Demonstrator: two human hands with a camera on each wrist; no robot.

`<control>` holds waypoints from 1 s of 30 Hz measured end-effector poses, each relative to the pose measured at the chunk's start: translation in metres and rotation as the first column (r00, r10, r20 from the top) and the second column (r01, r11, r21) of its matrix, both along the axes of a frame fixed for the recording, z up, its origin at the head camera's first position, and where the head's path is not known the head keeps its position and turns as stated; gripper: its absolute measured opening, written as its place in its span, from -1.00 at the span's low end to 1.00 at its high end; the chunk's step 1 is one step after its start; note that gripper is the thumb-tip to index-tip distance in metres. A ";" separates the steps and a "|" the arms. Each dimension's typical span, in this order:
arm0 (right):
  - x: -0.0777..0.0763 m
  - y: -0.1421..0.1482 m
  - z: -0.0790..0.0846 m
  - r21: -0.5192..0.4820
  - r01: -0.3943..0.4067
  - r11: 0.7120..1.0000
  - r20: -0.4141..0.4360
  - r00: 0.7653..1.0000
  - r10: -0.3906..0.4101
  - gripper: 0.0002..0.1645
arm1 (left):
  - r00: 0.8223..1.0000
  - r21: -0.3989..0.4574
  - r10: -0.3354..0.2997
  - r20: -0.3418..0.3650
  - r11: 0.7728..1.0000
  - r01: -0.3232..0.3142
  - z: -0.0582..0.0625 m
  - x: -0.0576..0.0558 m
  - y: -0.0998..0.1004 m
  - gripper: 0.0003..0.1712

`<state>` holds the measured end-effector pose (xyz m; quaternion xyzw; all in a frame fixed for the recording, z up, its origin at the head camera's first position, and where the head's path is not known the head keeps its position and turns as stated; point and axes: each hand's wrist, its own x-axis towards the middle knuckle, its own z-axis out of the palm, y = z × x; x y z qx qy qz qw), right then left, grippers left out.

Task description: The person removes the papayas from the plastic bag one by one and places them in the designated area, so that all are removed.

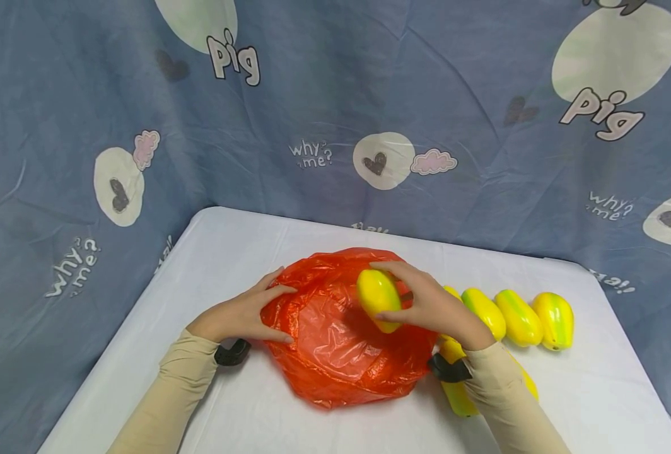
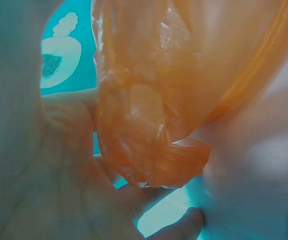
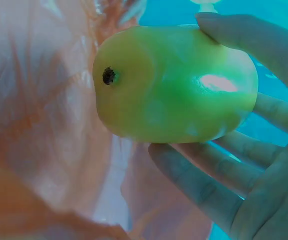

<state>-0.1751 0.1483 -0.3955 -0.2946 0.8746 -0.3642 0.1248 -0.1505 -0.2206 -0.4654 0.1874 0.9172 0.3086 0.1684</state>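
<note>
A red plastic bag [image 1: 335, 384] lies with its mouth spread upward in the middle of the table. My left hand [image 1: 247, 315] touches its left rim, the thumb and fingers spread apart. In the left wrist view, the bag's crumpled side [image 2: 133, 125] lies beside the palm and hides part of the fingers. Above the right part of the bag's opening, my right hand [image 1: 426, 299] grips a yellow-green papaya [image 1: 378, 296] between thumb and fingers. The right wrist view shows the held papaya [image 3: 174, 85] with its dark stem spot facing the bag.
Right of the bag, several more papayas [image 1: 519, 318] lie in a row on the white table [image 1: 602, 391]. Others, such as a papaya [image 1: 460, 400], are partly covered by the right forearm. A blue printed cloth [image 1: 335, 94] hangs behind the table.
</note>
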 end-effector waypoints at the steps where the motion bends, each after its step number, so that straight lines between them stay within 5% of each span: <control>1: 0.001 0.003 0.000 -0.014 0.004 1.000 -0.005 1.000 -0.004 0.01 | 1.000 -0.001 -0.001 -0.001 1.000 0.001 0.000 0.000 0.000 0.13; 13: 0.020 0.035 0.003 -0.113 0.125 0.986 -0.073 0.988 -0.133 -0.01 | 1.000 0.003 0.012 0.011 1.000 -0.012 -0.001 0.000 0.000 0.11; 30: 0.038 0.084 -0.004 -0.127 0.345 0.930 -0.043 0.935 -0.353 0.00 | 1.000 -0.003 0.011 0.012 1.000 -0.011 -0.001 0.000 0.001 0.12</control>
